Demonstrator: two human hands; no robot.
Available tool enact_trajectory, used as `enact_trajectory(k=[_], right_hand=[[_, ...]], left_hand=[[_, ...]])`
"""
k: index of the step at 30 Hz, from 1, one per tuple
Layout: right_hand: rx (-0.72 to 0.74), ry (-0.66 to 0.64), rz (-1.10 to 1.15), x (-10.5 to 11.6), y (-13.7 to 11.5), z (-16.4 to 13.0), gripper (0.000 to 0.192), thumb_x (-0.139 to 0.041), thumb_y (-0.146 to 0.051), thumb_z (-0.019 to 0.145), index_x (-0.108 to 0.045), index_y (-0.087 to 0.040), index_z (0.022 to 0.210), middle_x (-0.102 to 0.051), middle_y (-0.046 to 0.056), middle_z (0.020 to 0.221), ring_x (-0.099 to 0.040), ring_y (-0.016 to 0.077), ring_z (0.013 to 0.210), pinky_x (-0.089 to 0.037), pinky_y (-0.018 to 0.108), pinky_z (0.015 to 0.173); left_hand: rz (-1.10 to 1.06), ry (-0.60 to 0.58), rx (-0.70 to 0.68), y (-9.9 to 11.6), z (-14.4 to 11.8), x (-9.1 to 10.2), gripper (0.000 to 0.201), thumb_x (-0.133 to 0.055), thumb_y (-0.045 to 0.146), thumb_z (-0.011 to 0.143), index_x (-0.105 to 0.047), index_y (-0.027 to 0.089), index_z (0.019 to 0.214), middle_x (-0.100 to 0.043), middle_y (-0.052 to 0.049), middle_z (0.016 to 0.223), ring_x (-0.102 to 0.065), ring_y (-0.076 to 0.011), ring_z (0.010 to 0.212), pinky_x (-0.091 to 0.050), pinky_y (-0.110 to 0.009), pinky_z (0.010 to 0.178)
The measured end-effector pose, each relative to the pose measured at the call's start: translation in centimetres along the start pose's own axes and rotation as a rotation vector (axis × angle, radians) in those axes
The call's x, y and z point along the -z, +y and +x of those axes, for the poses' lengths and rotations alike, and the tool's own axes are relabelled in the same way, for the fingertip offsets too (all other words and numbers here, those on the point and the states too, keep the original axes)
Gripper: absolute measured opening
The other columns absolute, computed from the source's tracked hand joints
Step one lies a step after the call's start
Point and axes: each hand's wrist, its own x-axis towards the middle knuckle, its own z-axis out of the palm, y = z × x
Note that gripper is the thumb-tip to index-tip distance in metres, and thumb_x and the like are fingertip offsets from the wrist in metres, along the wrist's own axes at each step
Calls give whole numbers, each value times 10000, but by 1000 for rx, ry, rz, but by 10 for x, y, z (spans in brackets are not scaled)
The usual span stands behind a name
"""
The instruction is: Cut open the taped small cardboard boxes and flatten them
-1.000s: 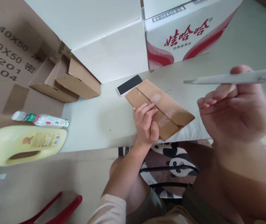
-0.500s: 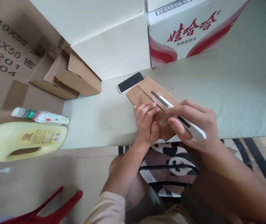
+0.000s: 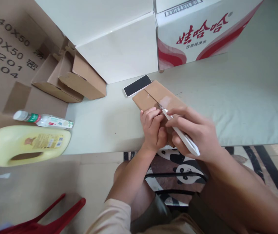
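Observation:
A small brown cardboard box (image 3: 157, 92) lies at the table's near edge, with a seam running along its top and a patch of clear tape beside it. Curled fingers of my left hand (image 3: 152, 130) press on the box's left side and steady it. A white utility knife (image 3: 181, 136) is gripped in my right hand (image 3: 197, 130), above the box's near right part. Its tip points at the seam, close to my left fingertips; the blade is mostly hidden from view. My right hand covers the box's near right corner.
Behind the box lies a white-rimmed dark phone-like slab (image 3: 138, 86). White cartons (image 3: 119, 48) and a red-and-white carton (image 3: 202, 42) stand at the back. To the left are folded cardboard pieces (image 3: 85, 81), a clear bottle (image 3: 53, 122) and a yellow jug (image 3: 26, 143).
My right hand has moved left and the knife has turned steeper, its tip lowering from above the box to the seam. My left hand and the box stay put.

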Motion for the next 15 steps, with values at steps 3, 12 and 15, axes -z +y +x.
enact_trajectory(k=[3,12,15], right_hand=[[44,-41,17,0,-1,0,130,-552,-196,862,-645,-262,923,-742,51,1137,-730,196,866,-561,334,708],[41,66,64,-3,2,-2,131,-519,-146,827,-613,-236,821,-741,59,966,-711,172,740,-568,314,648],[56,107,93,-5,5,-5,128,-502,-161,841,-605,-228,804,-724,59,910,-703,178,722,-554,323,620]], left_hand=[[-39,19,3,1,0,0,382,-268,403,1016,-608,231,1048,-684,-106,1085,-619,-271,1150,-406,-512,1101],[-13,24,-10,2,4,2,378,-264,425,1010,-589,234,979,-663,-91,995,-623,-265,1088,-399,-504,1092],[-61,38,-15,2,4,2,342,-304,404,1006,-599,231,994,-665,-85,1006,-610,-257,1094,-377,-489,1102]])
